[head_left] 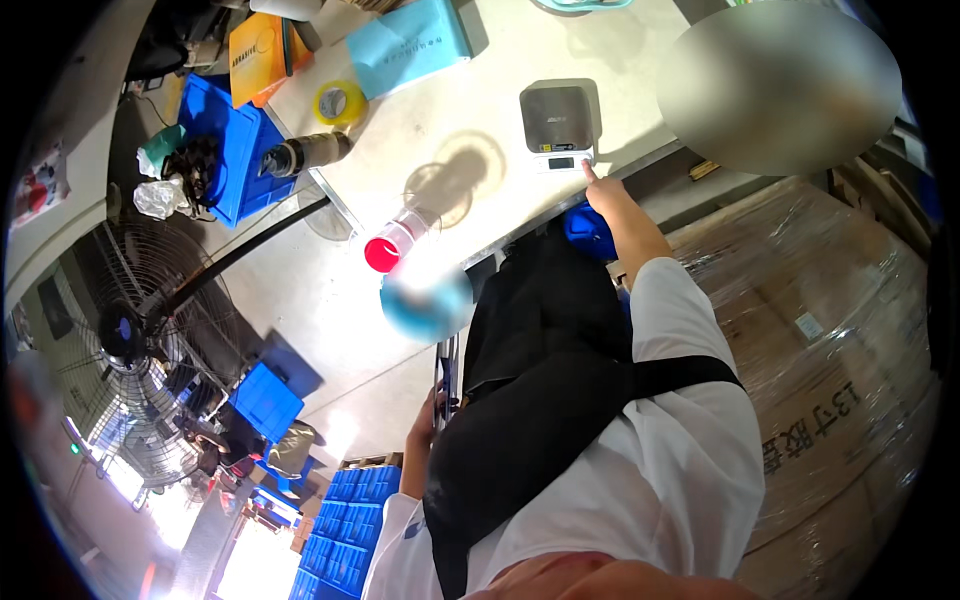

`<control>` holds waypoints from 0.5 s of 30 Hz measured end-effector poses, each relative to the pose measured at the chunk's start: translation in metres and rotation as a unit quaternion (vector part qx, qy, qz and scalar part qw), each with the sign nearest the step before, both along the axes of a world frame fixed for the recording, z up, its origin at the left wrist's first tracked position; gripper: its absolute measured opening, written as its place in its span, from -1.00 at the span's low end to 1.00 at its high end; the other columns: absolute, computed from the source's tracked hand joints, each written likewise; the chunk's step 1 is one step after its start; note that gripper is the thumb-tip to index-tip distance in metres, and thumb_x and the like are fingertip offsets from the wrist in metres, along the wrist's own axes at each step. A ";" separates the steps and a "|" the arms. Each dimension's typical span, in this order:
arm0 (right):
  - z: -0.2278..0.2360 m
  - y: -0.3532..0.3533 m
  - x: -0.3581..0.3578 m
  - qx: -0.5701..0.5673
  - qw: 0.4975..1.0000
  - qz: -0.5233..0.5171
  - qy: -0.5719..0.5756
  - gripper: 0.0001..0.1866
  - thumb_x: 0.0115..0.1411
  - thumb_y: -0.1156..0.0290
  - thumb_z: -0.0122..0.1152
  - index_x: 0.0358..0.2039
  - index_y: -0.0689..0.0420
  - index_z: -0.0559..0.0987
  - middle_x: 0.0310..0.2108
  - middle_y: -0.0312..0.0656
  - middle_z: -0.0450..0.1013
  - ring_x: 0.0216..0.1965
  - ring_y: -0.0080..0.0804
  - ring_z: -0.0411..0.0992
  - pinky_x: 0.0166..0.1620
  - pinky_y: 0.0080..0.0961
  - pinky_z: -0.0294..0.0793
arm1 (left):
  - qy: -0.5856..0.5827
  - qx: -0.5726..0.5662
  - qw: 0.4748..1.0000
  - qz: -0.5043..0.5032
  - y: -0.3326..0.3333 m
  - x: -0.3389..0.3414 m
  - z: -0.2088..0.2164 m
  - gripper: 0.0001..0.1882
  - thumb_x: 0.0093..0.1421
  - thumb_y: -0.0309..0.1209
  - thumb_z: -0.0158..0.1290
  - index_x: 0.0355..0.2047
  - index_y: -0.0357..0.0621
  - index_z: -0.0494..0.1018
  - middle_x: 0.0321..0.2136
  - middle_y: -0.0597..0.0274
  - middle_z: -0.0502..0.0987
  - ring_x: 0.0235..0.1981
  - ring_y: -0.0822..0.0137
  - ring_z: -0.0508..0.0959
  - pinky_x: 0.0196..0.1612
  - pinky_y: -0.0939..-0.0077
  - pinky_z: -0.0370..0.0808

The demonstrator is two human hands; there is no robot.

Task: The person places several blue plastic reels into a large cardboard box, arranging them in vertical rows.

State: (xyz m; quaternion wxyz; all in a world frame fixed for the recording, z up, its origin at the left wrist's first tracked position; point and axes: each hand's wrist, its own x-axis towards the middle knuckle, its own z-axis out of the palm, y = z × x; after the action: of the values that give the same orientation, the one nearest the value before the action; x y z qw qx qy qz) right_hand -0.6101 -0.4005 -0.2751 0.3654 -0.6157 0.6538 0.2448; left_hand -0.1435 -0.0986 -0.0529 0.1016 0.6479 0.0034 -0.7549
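Observation:
A small kitchen scale [557, 120] with a dark square plate and a white front panel with a display lies near the table's edge. My right hand [607, 192] reaches to it, index finger stretched out onto the panel's right corner; it holds nothing. Low at my left side, my left hand [425, 415] is closed round a long, narrow, dark-and-silver object [447, 375], seen edge-on; its kind cannot be made out. Left of the scale, a clear cup-like container [410, 225] with a red end stands near the table edge. A blurred blue round shape [425, 300] partly shows before it.
On the pale table [400, 140] are a blue booklet [410, 45], a tape roll [340, 103], a dark bottle [305, 153] and an orange box [262, 58]. A large fan [125, 335] stands left, blue crates [345, 525] lower left. Wrapped cartons [810, 330] stand right.

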 end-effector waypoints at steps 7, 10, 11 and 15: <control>-0.013 0.006 0.013 -0.011 0.999 -0.034 -0.019 -0.24 0.09 0.47 -0.26 0.28 0.15 -0.28 -0.33 0.18 0.46 -0.35 -0.02 0.46 -0.18 -0.19 0.38 | -0.107 -0.068 0.969 -0.213 -0.032 -0.050 0.021 -0.51 0.21 -0.29 -0.11 0.15 -0.04 0.17 -0.42 0.28 0.42 -0.42 0.47 0.38 -0.40 0.60 0.30; -0.020 0.001 0.018 0.006 0.999 0.019 0.047 -0.24 0.11 0.45 -0.25 0.27 0.18 -0.30 -0.33 0.11 0.48 -0.36 -0.06 0.47 -0.15 -0.24 0.37 | -0.064 -0.014 0.992 -0.108 -0.015 -0.037 0.005 -0.49 0.20 -0.28 -0.11 0.17 -0.04 0.16 -0.42 0.29 0.42 -0.40 0.47 0.37 -0.34 0.60 0.32; -0.024 0.003 0.017 0.007 0.995 0.053 0.086 -0.24 0.11 0.44 -0.24 0.27 0.20 -0.31 -0.34 0.08 0.49 -0.37 -0.07 0.48 -0.14 -0.26 0.37 | -0.070 0.009 0.995 -0.074 -0.013 -0.034 0.001 -0.48 0.20 -0.27 -0.12 0.18 -0.04 0.14 -0.42 0.28 0.42 -0.40 0.46 0.37 -0.32 0.59 0.33; 0.021 -0.015 0.008 0.051 0.977 0.184 0.095 -0.56 0.11 0.41 -0.18 0.00 0.22 0.41 -0.19 -0.03 0.45 -0.15 -0.16 0.42 -0.08 -0.27 0.36 | -0.092 -0.016 0.989 -0.116 0.018 -0.007 -0.024 -0.47 0.20 -0.29 -0.14 0.19 -0.05 0.12 -0.44 0.23 0.42 -0.44 0.42 0.38 -0.34 0.56 0.35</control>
State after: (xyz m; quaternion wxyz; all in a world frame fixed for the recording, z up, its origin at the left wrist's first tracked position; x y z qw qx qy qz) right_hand -0.6019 -0.4151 -0.2537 0.2807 -0.6802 0.5476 0.3982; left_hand -0.1508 -0.0809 -0.0772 0.0233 0.7093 -0.0930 -0.6984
